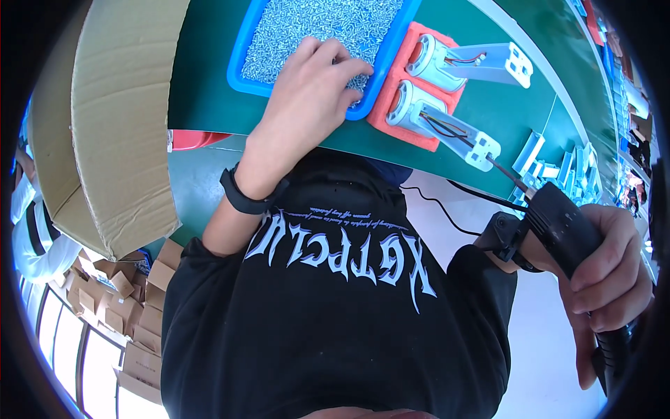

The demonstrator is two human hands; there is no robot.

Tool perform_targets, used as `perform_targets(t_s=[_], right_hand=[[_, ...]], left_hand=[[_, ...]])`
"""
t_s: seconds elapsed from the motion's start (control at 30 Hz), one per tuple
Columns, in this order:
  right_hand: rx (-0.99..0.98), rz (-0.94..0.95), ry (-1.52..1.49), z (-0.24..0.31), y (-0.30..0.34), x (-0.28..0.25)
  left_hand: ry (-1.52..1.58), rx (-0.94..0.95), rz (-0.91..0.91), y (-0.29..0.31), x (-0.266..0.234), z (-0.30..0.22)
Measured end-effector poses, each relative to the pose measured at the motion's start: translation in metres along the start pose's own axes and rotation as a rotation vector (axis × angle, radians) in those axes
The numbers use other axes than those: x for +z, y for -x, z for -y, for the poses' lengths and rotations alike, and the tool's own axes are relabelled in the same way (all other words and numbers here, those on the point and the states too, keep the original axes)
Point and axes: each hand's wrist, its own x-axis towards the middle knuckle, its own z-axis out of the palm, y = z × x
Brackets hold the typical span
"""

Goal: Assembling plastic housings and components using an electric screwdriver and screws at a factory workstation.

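My left hand (pixel 310 87) is over the small silver screws (pixel 300 24) in a blue tray (pixel 246 85). Its fingers are bent, with thumb and index finger apart and loose screws showing between them; the other fingertips are hidden. My right hand (pixel 607 272) grips a black electric screwdriver (pixel 562 223) at the right. The driver's long bit reaches the end bracket of the nearer white motor housing (pixel 436 122), which has wires along its arm. Beyond it lies a second white motor housing (pixel 447 66). Both rest in a red foam holder (pixel 380 115).
A large cardboard box (pixel 129 126) stands at the left. White metal brackets (pixel 569 174) are piled on the green table (pixel 209 108) at the right. A black cable (pixel 443 216) hangs below the table edge. Cardboard cartons (pixel 143 314) and another person's sleeve (pixel 45 258) appear at lower left.
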Motion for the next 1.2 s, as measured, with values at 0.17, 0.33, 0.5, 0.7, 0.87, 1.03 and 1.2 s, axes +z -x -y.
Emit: perform_targets(t_s=[0.17, 0.33, 0.5, 0.7, 0.87, 1.03, 1.2], right_hand=[[0.064, 0.087, -0.01, -0.007, 0.0, 0.003], [0.095, 0.137, -0.016, -0.008, -0.001, 0.003], [0.099, 0.178, -0.024, -0.01, -0.001, -0.001], [0.061, 0.234, -0.052, -0.018, -0.002, 0.003], [0.07, 0.226, -0.087, -0.022, -0.008, 0.011], [0.021, 0.243, -0.191, -0.036, -0.013, 0.026], [0.015, 0.255, -0.193, -0.045, -0.012, 0.022]], left_hand=[[-0.004, -0.018, 0.108, -0.001, 0.001, 0.003], [0.079, -0.003, 0.013, -0.003, 0.003, 0.005], [0.188, -0.02, -0.07, -0.007, 0.006, 0.008], [0.476, 0.02, -0.128, -0.009, 0.009, -0.015], [0.723, -0.01, -0.079, -0.004, 0.025, -0.029], [0.89, -0.094, -0.077, -0.002, 0.038, -0.033], [0.876, -0.061, -0.12, -0.002, 0.04, -0.031]])
